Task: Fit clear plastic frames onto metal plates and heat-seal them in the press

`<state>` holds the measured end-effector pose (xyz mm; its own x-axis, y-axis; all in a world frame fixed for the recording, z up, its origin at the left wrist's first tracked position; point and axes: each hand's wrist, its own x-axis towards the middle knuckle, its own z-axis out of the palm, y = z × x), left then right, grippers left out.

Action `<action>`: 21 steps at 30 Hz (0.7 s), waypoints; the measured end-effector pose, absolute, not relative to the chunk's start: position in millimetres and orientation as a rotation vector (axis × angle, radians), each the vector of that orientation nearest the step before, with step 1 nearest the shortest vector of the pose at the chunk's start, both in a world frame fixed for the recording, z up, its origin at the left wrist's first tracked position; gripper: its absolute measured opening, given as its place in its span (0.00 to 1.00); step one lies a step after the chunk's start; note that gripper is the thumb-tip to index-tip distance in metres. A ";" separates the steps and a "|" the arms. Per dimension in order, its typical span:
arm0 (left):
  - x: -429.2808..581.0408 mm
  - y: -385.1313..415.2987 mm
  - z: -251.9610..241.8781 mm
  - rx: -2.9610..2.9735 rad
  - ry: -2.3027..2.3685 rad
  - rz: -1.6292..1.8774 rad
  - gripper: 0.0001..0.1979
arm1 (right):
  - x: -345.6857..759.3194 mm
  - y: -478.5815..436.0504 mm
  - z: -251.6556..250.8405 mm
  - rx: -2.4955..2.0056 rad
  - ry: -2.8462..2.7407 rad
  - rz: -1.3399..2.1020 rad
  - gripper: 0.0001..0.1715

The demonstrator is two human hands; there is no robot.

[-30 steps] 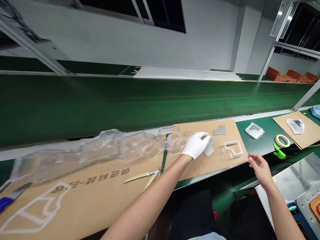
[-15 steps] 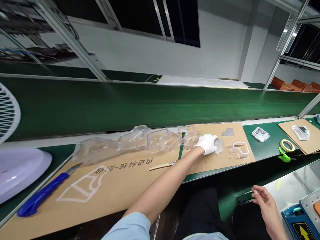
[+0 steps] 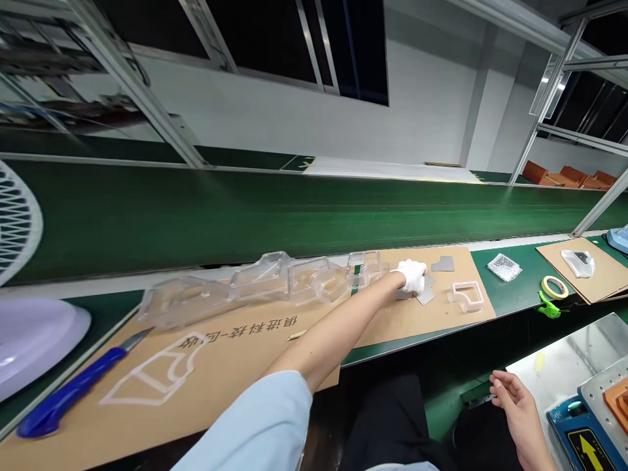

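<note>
the white-gloved left hand (image 3: 411, 277) rests, fingers bunched together, on a grey metal plate (image 3: 426, 291) on the cardboard sheet (image 3: 377, 327), any pinch hidden; the bare right hand (image 3: 515, 409) hangs open, fingers loosely spread, near the steel tray (image 3: 564, 356)

Printed upside down on the kraft cardboard sheet (image 3: 230, 399), a line of black Chinese characters (image 3: 240, 331): 科技 legible, the others uncertain at this angle. Black label (image 3: 587, 450) on the blue-cased device (image 3: 557, 418) at lower right: yellow arrow, no wording seen. Square code (image 3: 504, 267) on the packet: pattern visible, too small to read.
</note>
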<state>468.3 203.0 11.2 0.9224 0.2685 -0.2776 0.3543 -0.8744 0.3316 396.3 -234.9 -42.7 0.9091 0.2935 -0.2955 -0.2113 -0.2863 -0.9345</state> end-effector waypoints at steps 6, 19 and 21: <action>454.3 217.8 27.1 2.515 0.377 -0.355 0.14 | 395.8 -237.5 -40.7 -1.795 -0.040 0.461 0.38; 364.6 149.9 52.7 1.734 0.443 0.189 0.13 | 394.2 -188.9 -21.3 -1.621 -0.286 0.575 0.28; 358.7 111.0 51.1 1.492 0.427 0.264 0.15 | 394.5 -175.0 -7.0 -1.501 -0.382 0.563 0.35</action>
